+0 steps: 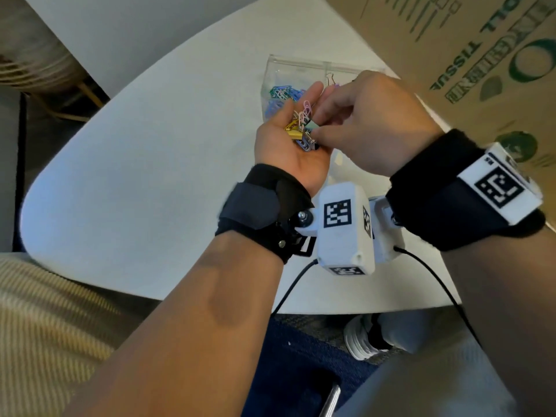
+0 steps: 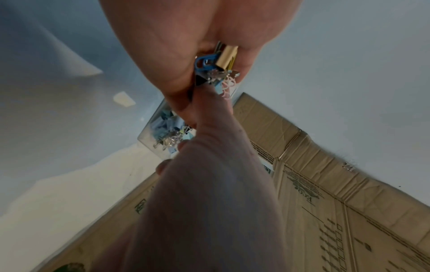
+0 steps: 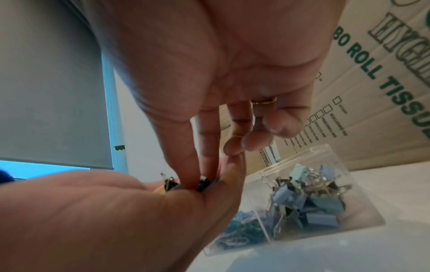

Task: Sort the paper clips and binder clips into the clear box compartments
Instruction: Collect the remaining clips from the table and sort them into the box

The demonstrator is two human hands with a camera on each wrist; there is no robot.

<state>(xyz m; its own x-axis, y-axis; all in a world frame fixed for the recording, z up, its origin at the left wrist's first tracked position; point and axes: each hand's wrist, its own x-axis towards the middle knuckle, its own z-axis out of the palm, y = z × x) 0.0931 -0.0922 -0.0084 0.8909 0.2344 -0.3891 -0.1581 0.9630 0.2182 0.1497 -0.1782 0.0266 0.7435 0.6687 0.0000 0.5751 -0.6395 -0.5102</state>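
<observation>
Step in hand: picking one clip out of a mixed handful, judged from the hands' pose over the clear box point(image 1: 272, 70)
Left hand point(image 1: 288, 145): palm up and cupped, above the surface point(image 1: 135, 164) just near side of the box; fingers loosely curled round a small heap of clips point(image 1: 301, 129)
Heap contents: a gold binder clip point(image 2: 227, 57), a blue one, pink paper clips point(image 1: 97, 108), wire handles tangled together
Right hand point(image 1: 370, 124): above the left palm, thumb and first two fingers point(image 3: 197, 162) pressed together, pinching a pale green binder clip point(image 1: 313, 126) at the heap's edge; ring and little fingers curled clear
Box: two compartments in view, paper clips in the left point(image 3: 242, 230), binder clips in the right point(image 3: 309, 206)
How to do it well: lift the pinched clip straight up and slowly, since the wire loops likely snag neighbours; keep the left palm level and cupped so nothing spills
Destination: binder-clip compartment, right of the divider; release low inside the wall
Risk: a pink paper clip riding along into the wrong compartment
</observation>
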